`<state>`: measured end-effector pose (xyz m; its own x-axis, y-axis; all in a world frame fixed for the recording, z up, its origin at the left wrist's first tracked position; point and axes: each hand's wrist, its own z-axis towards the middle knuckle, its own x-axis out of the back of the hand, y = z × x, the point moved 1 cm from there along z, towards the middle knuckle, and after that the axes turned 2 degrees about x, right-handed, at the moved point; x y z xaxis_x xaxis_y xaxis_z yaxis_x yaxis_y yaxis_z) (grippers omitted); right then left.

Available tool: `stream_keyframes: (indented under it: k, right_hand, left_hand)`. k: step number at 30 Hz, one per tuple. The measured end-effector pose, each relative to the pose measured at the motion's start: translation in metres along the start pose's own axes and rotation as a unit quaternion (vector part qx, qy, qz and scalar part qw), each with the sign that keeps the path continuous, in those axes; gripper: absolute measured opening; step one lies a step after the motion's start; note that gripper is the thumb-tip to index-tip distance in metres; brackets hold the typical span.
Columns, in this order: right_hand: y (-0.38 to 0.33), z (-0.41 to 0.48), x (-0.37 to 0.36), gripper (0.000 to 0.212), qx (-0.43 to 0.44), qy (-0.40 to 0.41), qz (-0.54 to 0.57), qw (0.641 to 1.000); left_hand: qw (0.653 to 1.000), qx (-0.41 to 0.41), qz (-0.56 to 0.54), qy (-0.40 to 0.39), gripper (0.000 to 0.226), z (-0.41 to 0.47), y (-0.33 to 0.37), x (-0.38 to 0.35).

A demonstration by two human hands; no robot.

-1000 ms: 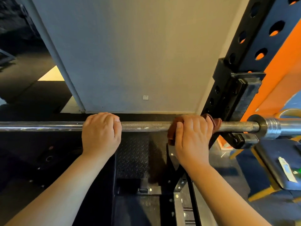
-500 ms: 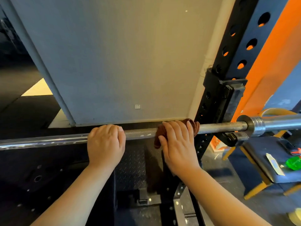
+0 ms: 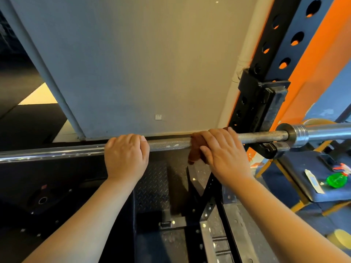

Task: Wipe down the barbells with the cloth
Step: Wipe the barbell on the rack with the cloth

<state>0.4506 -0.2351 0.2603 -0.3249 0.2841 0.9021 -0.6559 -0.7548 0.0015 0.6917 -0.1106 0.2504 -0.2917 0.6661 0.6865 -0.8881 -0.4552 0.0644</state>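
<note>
A steel barbell [image 3: 169, 144] runs across the view, resting on the hook of a black rack upright [image 3: 266, 88] at the right. My left hand [image 3: 126, 155] grips the bar near its middle, fingers curled over the top. A brown cloth [image 3: 196, 149] is wrapped over the bar just left of the rack. My right hand [image 3: 224, 154] holds this cloth against the bar, fingers curled over it. Most of the cloth is hidden under that hand.
The bar's thicker chrome sleeve [image 3: 319, 132] sticks out past the rack at the right. Below it a dark bench [image 3: 307, 168] carries a green spray bottle [image 3: 337, 179]. A grey wall panel [image 3: 133, 63] stands behind the bar. A black checker-plate floor [image 3: 152, 186] lies beneath.
My right hand with the cloth has slid left along the bar, away from the rack. My left hand has kept its grip. The view has shifted.
</note>
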Motion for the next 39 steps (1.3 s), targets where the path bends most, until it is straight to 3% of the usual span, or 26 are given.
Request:
stream_keyframes:
  k: [3, 6, 11, 14, 17, 23, 26, 30, 36, 39]
  right_hand:
    - [0.01, -0.005, -0.001, 0.045, -0.068, 0.046, 0.017, 0.997]
    - [-0.024, -0.001, -0.013, 0.044, -0.14, 0.056, 0.081, 0.985]
    - [-0.013, -0.006, -0.013, 0.045, -0.019, 0.024, 0.038, 0.999]
    - [-0.003, -0.004, -0.009, 0.043, -0.064, 0.057, 0.044, 0.995]
    - [-0.036, 0.004, -0.017, 0.045, -0.132, 0.071, 0.096, 0.984]
    - [-0.026, 0.004, -0.012, 0.043, -0.013, 0.016, 0.019, 1.0]
    - [0.0, -0.006, -0.009, 0.046, -0.07, 0.047, 0.024, 0.996]
    - [-0.026, -0.009, -0.022, 0.043, -0.155, 0.096, 0.107, 0.977]
    - [-0.001, -0.004, -0.009, 0.037, -0.053, 0.085, 0.062, 0.993]
    - [0.007, 0.02, 0.016, 0.04, -0.072, 0.027, 0.009, 0.997]
  left_hand:
    - [1.0, 0.003, 0.0, 0.008, 0.049, 0.0, 0.001, 0.001]
    - [1.0, 0.0, 0.0, 0.01, 0.051, 0.0, 0.002, 0.0]
    - [1.0, -0.003, -0.001, 0.006, 0.05, -0.001, -0.001, -0.002]
    - [1.0, 0.003, 0.001, 0.008, 0.049, 0.0, 0.001, -0.002]
    - [1.0, 0.005, 0.001, 0.011, 0.049, -0.001, 0.001, -0.001]
    - [1.0, -0.008, -0.002, 0.005, 0.046, -0.002, -0.002, -0.001]
    - [1.0, -0.005, -0.009, -0.002, 0.048, -0.002, -0.003, -0.002]
    - [1.0, -0.005, -0.011, -0.01, 0.053, -0.001, -0.004, -0.002]
    - [1.0, -0.009, -0.019, -0.013, 0.049, -0.001, -0.004, -0.002]
    - [1.0, -0.008, -0.014, -0.008, 0.048, -0.001, -0.002, -0.002]
